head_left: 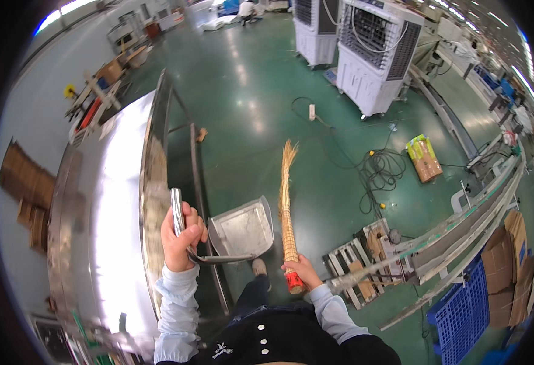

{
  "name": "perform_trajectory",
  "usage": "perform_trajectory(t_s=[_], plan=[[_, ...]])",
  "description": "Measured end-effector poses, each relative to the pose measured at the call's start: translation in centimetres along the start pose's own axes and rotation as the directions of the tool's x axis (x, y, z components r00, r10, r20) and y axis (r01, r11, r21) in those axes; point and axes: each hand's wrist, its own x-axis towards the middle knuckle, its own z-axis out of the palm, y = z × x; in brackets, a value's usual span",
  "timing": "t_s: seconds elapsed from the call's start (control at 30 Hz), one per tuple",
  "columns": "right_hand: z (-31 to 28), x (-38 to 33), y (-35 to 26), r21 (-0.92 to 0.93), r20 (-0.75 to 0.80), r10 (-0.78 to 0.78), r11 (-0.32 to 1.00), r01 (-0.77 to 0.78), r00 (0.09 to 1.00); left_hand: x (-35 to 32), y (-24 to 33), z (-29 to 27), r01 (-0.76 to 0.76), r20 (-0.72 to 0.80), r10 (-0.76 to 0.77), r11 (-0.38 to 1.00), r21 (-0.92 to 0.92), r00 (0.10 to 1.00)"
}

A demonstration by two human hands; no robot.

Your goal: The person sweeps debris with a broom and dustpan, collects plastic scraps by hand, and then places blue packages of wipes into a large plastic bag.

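Note:
My left hand [180, 236] is closed round the metal handle of a dustpan [240, 230]. The pan is grey metal, wide and shallow, and hangs above the floor in front of me; a few small specks may lie in it, too small to name. In my right hand [304, 272] is a straw broom [287, 225], gripped near its red-wrapped end. Its bristles point away from me, over the green floor. The broom stands a little to the right of the dustpan, apart from it.
A long shiny metal table [118, 182] runs along my left. Ahead on the green floor lie a coiled black cable [381, 170] and a cardboard box with a yellow-green side [424, 158]. White air coolers [373, 61] stand farther off. To my right are metal rails and a blue plastic pallet [461, 313].

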Motion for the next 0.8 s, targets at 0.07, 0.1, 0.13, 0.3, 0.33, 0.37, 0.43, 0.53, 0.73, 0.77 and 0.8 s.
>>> perform_trajectory(t_s=[0.07, 0.1, 0.13, 0.3, 0.33, 0.37, 0.43, 0.53, 0.73, 0.77, 0.8], plan=[[0.4, 4.8, -2.1, -0.007, -0.093, -0.066, 0.998, 0.065, 0.993, 6.1, -1.0, -2.4, 0.038, 0.043, -0.037, 0.999, -0.005, 0.998], [0.3, 6.7, -2.4, -0.01, -0.139, -0.081, 0.997, 0.08, 0.987, 8.8, -1.2, -2.8, 0.062, 0.047, -0.062, 0.998, 0.003, 0.997], [-0.5, 8.2, -3.2, 0.0, -0.189, -0.109, 0.994, 0.111, 0.976, 11.6, -1.3, -2.8, 0.084, 0.047, -0.085, 0.996, 0.012, 0.995], [-3.7, 15.5, -5.6, 0.319, -0.297, -0.06, 0.935, 0.158, 0.953, 26.0, -2.9, -7.9, 0.115, 0.079, -0.119, 0.991, 0.064, 0.99], [-5.0, 17.1, -5.9, 0.325, -0.33, -0.044, 0.932, 0.157, 0.943, 29.1, -3.8, -8.8, 0.123, 0.073, -0.126, 0.991, 0.045, 0.989], [-5.7, 18.9, -6.3, 0.307, -0.329, -0.018, 0.944, 0.125, 0.944, 32.1, -4.5, -9.5, 0.128, 0.064, -0.131, 0.991, 0.047, 0.989], [-6.9, 23.3, -7.2, 0.237, -0.419, -0.04, 0.96, 0.152, 0.907, 38.3, -6.2, -10.2, 0.12, 0.051, -0.123, 0.991, 0.061, 0.991], [-9.7, 31.8, -9.8, 0.411, -0.417, 0.089, 0.906, 0.1, 0.905, 47.4, -8.6, -11.5, 0.128, 0.013, -0.129, 0.99, 0.063, 0.992], [-11.1, 51.6, -20.1, 0.685, -0.27, 0.404, 0.718, -0.12, 0.874, 67.6, -11.5, -11.8, 0.131, 0.001, -0.131, 0.99, 0.051, 0.991], [-8.3, 54.1, -22.3, 0.662, -0.222, 0.435, 0.724, -0.193, 0.873, 69.8, -11.1, -13.1, 0.122, -0.023, -0.121, 0.992, 0.046, 0.992], [-6.1, 56.8, -25.2, 0.594, -0.283, 0.346, 0.796, -0.12, 0.894, 72.3, -10.8, -13.8, 0.109, -0.043, -0.106, 0.992, 0.069, 0.993]])
